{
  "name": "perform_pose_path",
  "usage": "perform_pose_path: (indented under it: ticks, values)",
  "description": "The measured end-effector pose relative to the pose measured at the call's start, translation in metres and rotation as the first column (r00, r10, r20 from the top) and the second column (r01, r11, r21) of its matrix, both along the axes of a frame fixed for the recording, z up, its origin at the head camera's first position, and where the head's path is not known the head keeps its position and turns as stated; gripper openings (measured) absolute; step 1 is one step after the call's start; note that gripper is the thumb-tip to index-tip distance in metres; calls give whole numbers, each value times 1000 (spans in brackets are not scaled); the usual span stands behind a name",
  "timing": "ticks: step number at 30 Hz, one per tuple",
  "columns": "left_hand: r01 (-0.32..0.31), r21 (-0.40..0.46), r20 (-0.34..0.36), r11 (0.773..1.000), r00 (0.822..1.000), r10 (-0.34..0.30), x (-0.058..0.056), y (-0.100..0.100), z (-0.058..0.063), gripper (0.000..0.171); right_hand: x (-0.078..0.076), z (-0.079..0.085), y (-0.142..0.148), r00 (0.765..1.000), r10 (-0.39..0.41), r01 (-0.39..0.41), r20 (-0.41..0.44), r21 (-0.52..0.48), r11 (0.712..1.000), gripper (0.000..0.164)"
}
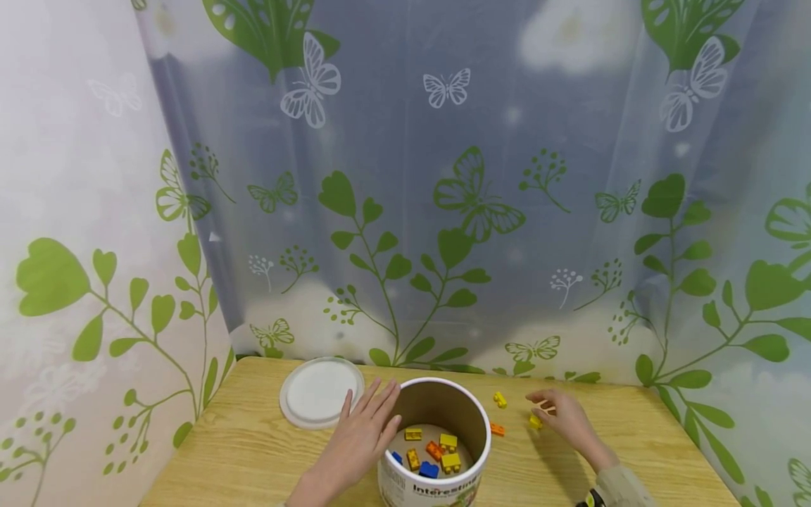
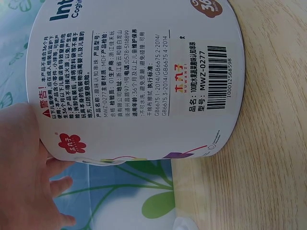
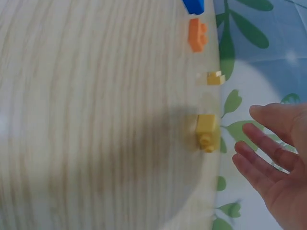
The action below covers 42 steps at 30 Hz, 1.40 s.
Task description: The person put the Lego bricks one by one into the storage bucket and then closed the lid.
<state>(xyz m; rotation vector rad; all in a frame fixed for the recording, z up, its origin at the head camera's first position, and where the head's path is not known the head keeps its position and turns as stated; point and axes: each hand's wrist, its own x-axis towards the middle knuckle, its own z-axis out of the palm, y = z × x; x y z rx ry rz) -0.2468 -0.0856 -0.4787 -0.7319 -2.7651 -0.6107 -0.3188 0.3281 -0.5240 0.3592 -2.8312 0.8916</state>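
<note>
A white tub (image 1: pixel 437 489) of toy building bricks stands upright on the table. My left hand (image 1: pixel 362 438) lies against its left rim with the fingers extended; the left wrist view shows the tub's printed side (image 2: pixel 139 86). Inside are several yellow, orange and blue bricks, among them a yellow brick (image 1: pixel 450 462) and a blue brick (image 1: pixel 429 470). To the right of the tub, my right hand (image 1: pixel 567 420) hovers by a yellow brick (image 3: pixel 206 127) on the table. Its fingers are loosely bent, apart from the brick and holding nothing.
A round white lid (image 1: pixel 322 391) lies left of the tub. Farther along the table are another yellow brick (image 1: pixel 500 400), an orange brick (image 1: pixel 497 429) and a blue brick (image 3: pixel 194 5). A patterned curtain (image 1: pixel 405 211) hangs behind the table's far edge.
</note>
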Motion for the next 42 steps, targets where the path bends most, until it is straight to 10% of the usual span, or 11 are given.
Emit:
perform_pose_path:
  ticks: [42]
  values:
    - [-2,3,7,1000,1000,2,-1,0,-1,59,9,-26,13,994,104,-105,16,128,986,26]
